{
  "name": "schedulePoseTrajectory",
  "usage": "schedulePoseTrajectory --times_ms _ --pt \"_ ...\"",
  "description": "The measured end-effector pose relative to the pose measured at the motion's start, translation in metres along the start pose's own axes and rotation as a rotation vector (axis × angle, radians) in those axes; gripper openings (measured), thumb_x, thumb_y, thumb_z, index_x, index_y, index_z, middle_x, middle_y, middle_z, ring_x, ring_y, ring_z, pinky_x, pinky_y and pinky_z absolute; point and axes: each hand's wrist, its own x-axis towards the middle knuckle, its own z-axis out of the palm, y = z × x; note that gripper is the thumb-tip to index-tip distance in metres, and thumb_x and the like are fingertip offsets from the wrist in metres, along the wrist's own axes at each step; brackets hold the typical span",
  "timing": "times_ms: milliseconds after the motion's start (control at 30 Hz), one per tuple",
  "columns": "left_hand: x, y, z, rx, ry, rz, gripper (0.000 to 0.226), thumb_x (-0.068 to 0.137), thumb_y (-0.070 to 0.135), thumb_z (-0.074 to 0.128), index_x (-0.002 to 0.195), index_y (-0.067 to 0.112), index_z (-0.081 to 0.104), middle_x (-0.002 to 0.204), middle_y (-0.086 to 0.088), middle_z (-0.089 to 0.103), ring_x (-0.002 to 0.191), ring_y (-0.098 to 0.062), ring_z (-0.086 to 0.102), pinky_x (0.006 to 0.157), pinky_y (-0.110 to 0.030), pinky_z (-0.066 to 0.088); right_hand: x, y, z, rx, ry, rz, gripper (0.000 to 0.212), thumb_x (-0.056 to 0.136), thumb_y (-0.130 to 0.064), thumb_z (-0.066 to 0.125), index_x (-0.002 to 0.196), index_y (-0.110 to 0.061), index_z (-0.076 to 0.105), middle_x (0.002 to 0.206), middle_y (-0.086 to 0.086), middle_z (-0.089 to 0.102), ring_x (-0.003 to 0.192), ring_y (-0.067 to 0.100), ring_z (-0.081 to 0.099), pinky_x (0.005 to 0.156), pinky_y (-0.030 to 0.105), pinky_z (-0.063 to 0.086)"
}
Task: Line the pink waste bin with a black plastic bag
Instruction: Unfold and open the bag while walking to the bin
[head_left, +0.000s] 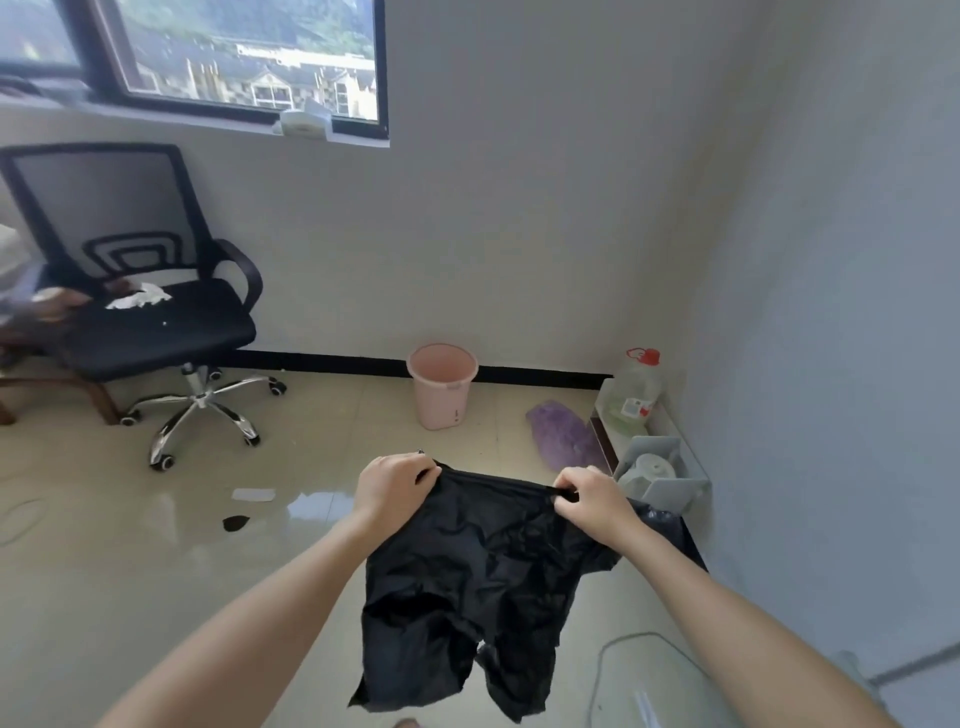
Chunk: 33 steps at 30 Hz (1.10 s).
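Note:
A crumpled black plastic bag hangs in front of me, stretched flat along its top edge. My left hand pinches the bag's top left corner and my right hand pinches the top right corner. The pink waste bin stands upright and unlined on the tiled floor against the far wall, beyond the bag and well apart from both hands.
A black office chair with white paper on its seat stands at the left. Right of the bin lie a purple cloth, a clear jug with a red cap and a grey stand along the right wall. A cable lies near right.

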Motion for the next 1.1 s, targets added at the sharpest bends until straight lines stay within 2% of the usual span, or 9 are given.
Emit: schedulePoseTrajectory --times_ms 267,400,600,800,967,1100 --pt "0.126 -0.044 0.007 -0.033 -0.008 -0.081 0.025 0.09 0.027 0.051 0.079 0.01 0.066 0.08 -0.006 0.071 0.077 -0.025 0.06 0.061 -0.031 0.038 0.136 -0.007 -0.009 0.076 -0.046 0.033 0.004 0.081 -0.015 0.058 0.082 -0.013 0.061 0.084 0.002 0.061 0.09 0.021 0.055 0.084 0.035 0.045" --pt "0.173 -0.057 0.027 -0.071 -0.061 -0.104 0.022 0.089 0.027 0.054 0.08 0.013 0.068 0.08 -0.003 0.071 0.076 -0.024 0.061 0.058 -0.027 0.034 0.188 0.006 -0.008 0.106 -0.048 0.096 0.004 0.081 -0.015 0.058 0.083 -0.014 0.062 0.085 0.005 0.063 0.089 0.023 0.056 0.085 0.04 0.048" --pt "0.225 -0.073 0.053 0.066 -0.14 0.021 0.024 0.088 0.031 0.054 0.084 0.012 0.068 0.086 -0.006 0.073 0.081 -0.025 0.063 0.064 -0.029 0.041 0.256 0.028 -0.01 0.127 -0.057 0.123 0.009 0.082 -0.015 0.058 0.088 -0.011 0.063 0.092 0.009 0.067 0.092 0.025 0.059 0.087 0.041 0.049" --pt "0.308 -0.083 0.075 0.08 -0.129 -0.089 0.02 0.086 0.029 0.057 0.085 0.013 0.069 0.09 -0.006 0.072 0.085 -0.025 0.063 0.068 -0.031 0.045 0.363 0.058 -0.02 0.173 -0.086 0.091 0.008 0.081 -0.017 0.058 0.086 -0.013 0.063 0.084 0.001 0.062 0.088 0.023 0.059 0.087 0.043 0.049" --pt "0.34 -0.101 0.097 0.088 -0.146 -0.212 0.019 0.087 0.028 0.056 0.084 0.013 0.068 0.088 -0.006 0.071 0.084 -0.026 0.062 0.066 -0.031 0.044 0.42 0.07 -0.005 0.178 -0.162 0.085 0.007 0.08 -0.017 0.058 0.085 -0.015 0.062 0.094 0.011 0.065 0.088 0.024 0.058 0.083 0.036 0.048" --pt "0.36 -0.126 0.114 0.104 -0.204 -0.287 0.021 0.087 0.029 0.054 0.082 0.013 0.067 0.087 -0.003 0.071 0.083 -0.023 0.062 0.063 -0.03 0.043 0.45 0.074 0.021 0.149 -0.235 0.099 0.01 0.082 -0.02 0.056 0.09 -0.018 0.061 0.095 0.007 0.059 0.091 0.024 0.055 0.088 0.036 0.046"
